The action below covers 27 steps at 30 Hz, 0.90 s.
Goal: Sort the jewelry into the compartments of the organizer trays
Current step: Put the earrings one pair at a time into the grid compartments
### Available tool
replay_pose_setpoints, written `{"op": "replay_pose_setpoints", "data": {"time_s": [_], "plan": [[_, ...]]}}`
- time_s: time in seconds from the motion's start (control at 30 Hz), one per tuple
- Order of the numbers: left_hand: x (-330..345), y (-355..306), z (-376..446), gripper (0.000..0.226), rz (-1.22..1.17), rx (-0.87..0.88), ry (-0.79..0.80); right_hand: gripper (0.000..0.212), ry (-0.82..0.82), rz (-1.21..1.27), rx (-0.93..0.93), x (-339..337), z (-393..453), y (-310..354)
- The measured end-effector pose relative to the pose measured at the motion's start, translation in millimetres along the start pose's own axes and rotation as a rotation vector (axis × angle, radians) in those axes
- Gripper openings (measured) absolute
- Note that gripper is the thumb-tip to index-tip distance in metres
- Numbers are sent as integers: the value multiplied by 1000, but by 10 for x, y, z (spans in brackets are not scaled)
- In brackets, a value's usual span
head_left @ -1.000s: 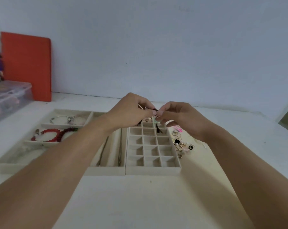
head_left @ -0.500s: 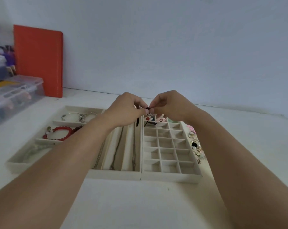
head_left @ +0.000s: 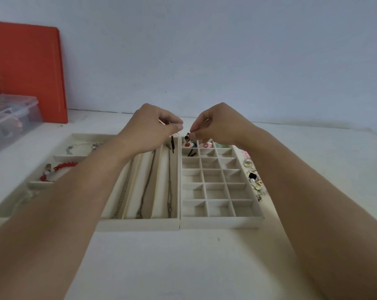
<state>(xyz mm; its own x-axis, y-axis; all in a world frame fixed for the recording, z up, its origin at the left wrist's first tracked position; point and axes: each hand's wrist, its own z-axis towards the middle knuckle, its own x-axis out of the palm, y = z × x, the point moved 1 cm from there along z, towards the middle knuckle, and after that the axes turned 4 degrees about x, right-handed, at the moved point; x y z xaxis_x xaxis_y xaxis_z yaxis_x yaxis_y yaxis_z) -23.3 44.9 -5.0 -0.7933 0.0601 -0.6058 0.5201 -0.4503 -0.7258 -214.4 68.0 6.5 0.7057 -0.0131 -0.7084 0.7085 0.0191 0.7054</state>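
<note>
- The grid tray (head_left: 222, 220) sits on the counter (head_left: 183, 267), most compartments bare.
- The hands, touching a moment ago, have parted.
- Left hand (head_left: 148, 128): grip pinching a black dangling earring (head_left: 172, 144).
- Right hand (head_left: 222, 124): grip pinching its mate (head_left: 187, 137) over the far row, likely about to be dropped in.

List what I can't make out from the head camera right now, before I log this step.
- Small piece pinched in the right hand: too small to identify.
- Dark dangling piece under the left hand: fingers hide its top.
- Bracelet tray: left forearm covers much of it.
- Loose jewelry pile right of the grid tray: too small to separate.
- Clear plastic box: cut off by the left edge.
</note>
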Motion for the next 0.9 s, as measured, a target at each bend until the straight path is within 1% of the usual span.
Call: {"op": "replay_pose_setpoints", "data": {"time_s": [0.07, 0.13, 0.23, 0.33, 0.67, 0.77, 0.9], "plan": [[-25, -6, 15, 10, -30, -1, -90, 17, 20, -35, 29, 6, 12, -39], [-56, -18, 14, 11, -67, 0, -165, 14, 25, -79, 40, 12, 21, -56], [-80, -45, 12, 13, -121, 6, -220, 10, 17, -124, 38, 23, 28, -58], [-94, -53, 15, 13, -127, 2, -256, 12, 19, -145, 63, 61, 48, -78], [-81, -93, 0, 12, -142, 7, -242, 13, 34, -160, 128, 210, 99, -177], [-88, -83, -5, 12, -137, 3, -231, 20, 31, -187, 144, 231, 122, -184], [-105, -97, 3, 12, -143, 10, -236, 35, 28, -259, 170, 286, 187, -220]]}}
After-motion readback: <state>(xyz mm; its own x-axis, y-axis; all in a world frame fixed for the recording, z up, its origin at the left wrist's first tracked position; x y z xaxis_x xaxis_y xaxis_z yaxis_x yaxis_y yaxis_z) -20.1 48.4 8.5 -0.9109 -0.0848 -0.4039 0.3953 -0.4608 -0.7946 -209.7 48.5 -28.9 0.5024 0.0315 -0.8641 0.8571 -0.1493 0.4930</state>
